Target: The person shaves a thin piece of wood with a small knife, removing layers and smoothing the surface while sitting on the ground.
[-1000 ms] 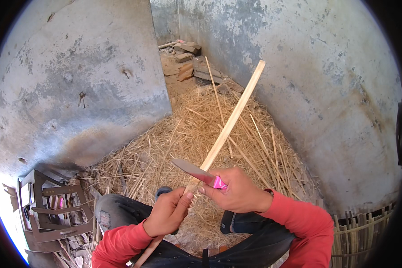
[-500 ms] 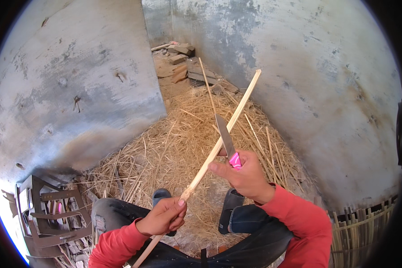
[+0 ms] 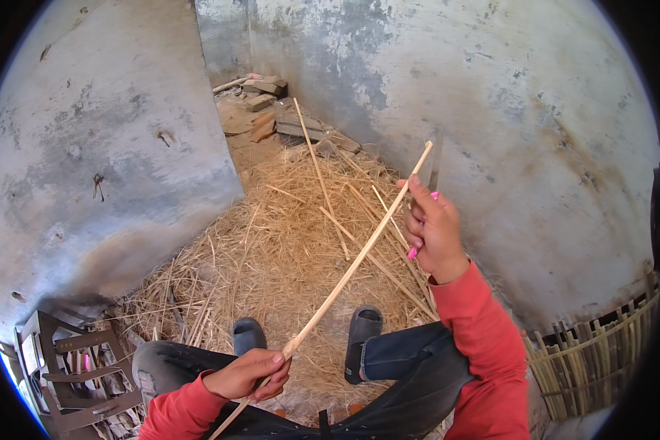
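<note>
A long, pale split-wood strip [image 3: 350, 273], probably bamboo, slants from my lap up to the right across the view. My left hand [image 3: 248, 374] is closed around its lower part, just below a rough joint. Near the strip's upper end, my right hand [image 3: 438, 229] grips a knife [image 3: 436, 163] by its pink handle. The blade points up behind the strip, blurred against the wall. Thumb and fingertips of that hand touch the strip, and the fingers hide most of the handle.
Shavings [image 3: 271, 242] and loose strips [image 3: 378, 257] cover the floor between my sandalled feet. Pale walls [image 3: 535, 147] rise on both sides. Bricks [image 3: 260, 92] lie at the back, a broken chair-like frame [image 3: 88, 374] at left, and a woven slatted basket [image 3: 598, 359] at lower right.
My right hand has moved up and right along the strip, and the knife blade has swung from across the strip to upright. My left hand has shifted slightly down and left. The view has shifted too.
</note>
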Tool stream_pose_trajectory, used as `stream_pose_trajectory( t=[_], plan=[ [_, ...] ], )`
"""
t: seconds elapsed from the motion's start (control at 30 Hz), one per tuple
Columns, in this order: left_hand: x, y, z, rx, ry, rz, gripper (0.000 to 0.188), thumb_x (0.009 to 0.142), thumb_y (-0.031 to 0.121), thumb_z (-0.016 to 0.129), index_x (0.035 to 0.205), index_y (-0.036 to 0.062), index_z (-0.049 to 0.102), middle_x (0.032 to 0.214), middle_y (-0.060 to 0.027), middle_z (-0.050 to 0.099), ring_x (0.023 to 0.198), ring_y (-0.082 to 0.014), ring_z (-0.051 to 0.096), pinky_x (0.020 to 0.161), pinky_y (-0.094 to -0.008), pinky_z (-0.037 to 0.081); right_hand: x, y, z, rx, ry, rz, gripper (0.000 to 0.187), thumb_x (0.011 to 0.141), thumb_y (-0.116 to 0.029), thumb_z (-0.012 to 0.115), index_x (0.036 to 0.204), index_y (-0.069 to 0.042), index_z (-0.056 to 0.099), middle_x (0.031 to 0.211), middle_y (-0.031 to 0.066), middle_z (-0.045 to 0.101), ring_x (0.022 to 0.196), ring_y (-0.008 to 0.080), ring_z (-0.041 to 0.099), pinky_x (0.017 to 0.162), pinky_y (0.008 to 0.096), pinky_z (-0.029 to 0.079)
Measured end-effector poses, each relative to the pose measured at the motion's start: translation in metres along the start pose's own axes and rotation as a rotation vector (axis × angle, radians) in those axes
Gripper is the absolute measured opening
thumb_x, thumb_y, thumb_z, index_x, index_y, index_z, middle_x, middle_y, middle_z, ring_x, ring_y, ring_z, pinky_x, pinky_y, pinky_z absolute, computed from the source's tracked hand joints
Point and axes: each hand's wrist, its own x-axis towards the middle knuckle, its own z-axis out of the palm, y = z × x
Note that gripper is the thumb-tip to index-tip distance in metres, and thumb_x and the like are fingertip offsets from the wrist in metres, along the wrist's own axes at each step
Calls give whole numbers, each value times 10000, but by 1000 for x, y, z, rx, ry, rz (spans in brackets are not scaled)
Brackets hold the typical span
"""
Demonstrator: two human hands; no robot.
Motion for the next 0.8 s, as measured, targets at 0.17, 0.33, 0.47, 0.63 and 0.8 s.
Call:
stream_pose_trajectory(
  t=[0.17, 0.33, 0.47, 0.63, 0.8],
  plan=[
    [-1, 0, 1, 194, 21, 9, 471, 1106, 432, 338, 917, 42, 521, 595, -30, 485, 463, -90, 444, 465, -217, 380, -3, -3, -8, 14, 16, -28, 358, 1010, -348, 640, 1110, -5, 664, 593, -89, 278, 426, 32, 269, 377, 233, 222],
    [8, 10, 21, 161, 156, 93, 433, 1111, 408, 332, 1185, 27, 525, 580, -26, 470, 441, -83, 413, 440, -219, 350, -11, 3, -2, -65, -22, -12, 354, 1020, -349, 622, 1107, -7, 656, 596, -86, 319, 431, 32, 286, 379, 237, 228],
    [7, 0, 13, 96, 164, 145, 379, 1118, 354, 346, 1249, 37, 510, 541, -16, 424, 404, -81, 356, 415, -235, 310, -13, -2, 5, -326, 28, -229, 338, 1046, -352, 574, 1067, -20, 637, 588, -76, 345, 471, 20, 333, 418, 227, 252],
    [8, 1, 15, 62, 193, 155, 360, 1115, 333, 368, 1234, 29, 520, 516, -9, 377, 389, -84, 324, 402, -237, 279, 0, -4, -22, -625, 135, -576, 439, 1072, -371, 509, 834, -18, 613, 575, -38, 398, 545, 57, 376, 509, 259, 302],
    [9, -1, 17, 106, 181, 127, 368, 1112, 316, 393, 1289, 20, 520, 522, 8, 350, 399, -78, 303, 408, -244, 269, 9, -13, -24, -871, 188, -664, 528, 1072, -382, 503, 708, -6, 575, 569, 11, 439, 556, 100, 404, 524, 316, 328]
  ],
)
